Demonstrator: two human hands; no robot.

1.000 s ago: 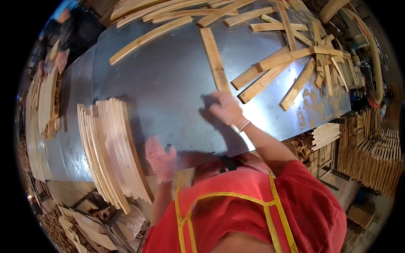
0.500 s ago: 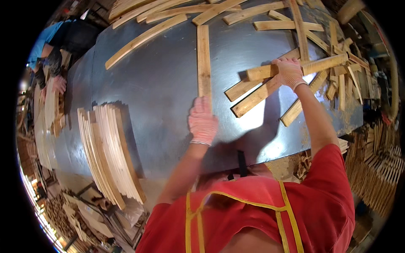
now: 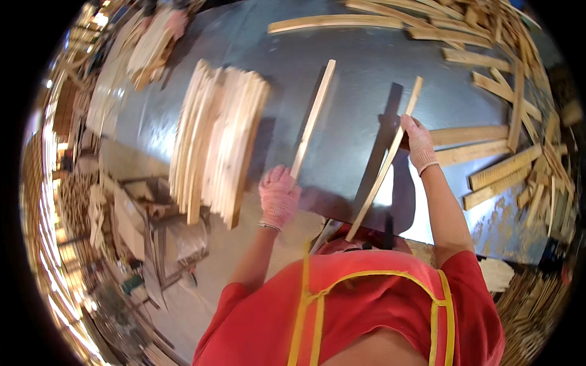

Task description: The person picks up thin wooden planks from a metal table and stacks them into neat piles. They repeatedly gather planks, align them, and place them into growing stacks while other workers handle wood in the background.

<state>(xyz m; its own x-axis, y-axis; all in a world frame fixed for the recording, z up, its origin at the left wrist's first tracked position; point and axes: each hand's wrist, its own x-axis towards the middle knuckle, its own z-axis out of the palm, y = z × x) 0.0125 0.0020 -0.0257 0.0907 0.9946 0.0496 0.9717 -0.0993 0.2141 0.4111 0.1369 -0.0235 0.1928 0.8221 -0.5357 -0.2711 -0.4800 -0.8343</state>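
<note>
Both my hands wear pinkish knit work gloves. My left hand (image 3: 279, 196) is closed round the near end of a narrow wooden strip (image 3: 315, 116), which stands on its edge on the dark metal tabletop (image 3: 348, 73). To the right, another wooden strip (image 3: 381, 174) is gripped by my right hand (image 3: 419, 143) near its upper part. That strip slants over the table, its lower end close to my red apron, and throws a shadow on the metal. Left of my left hand stand two rows of pale strips (image 3: 229, 140), packed side by side.
Loose wooden strips (image 3: 467, 58) lie scattered along the far and right side of the table, with a heap of offcuts (image 3: 543, 177) at the right. At the far left, another person's gloved hand (image 3: 177, 23) rests by a strip bundle (image 3: 149, 49). A cart (image 3: 159, 226) stands left.
The view has swung left. My right hand has come away from the pile with one strip. The strip under my left hand now stands on edge, nearer the packed rows.
</note>
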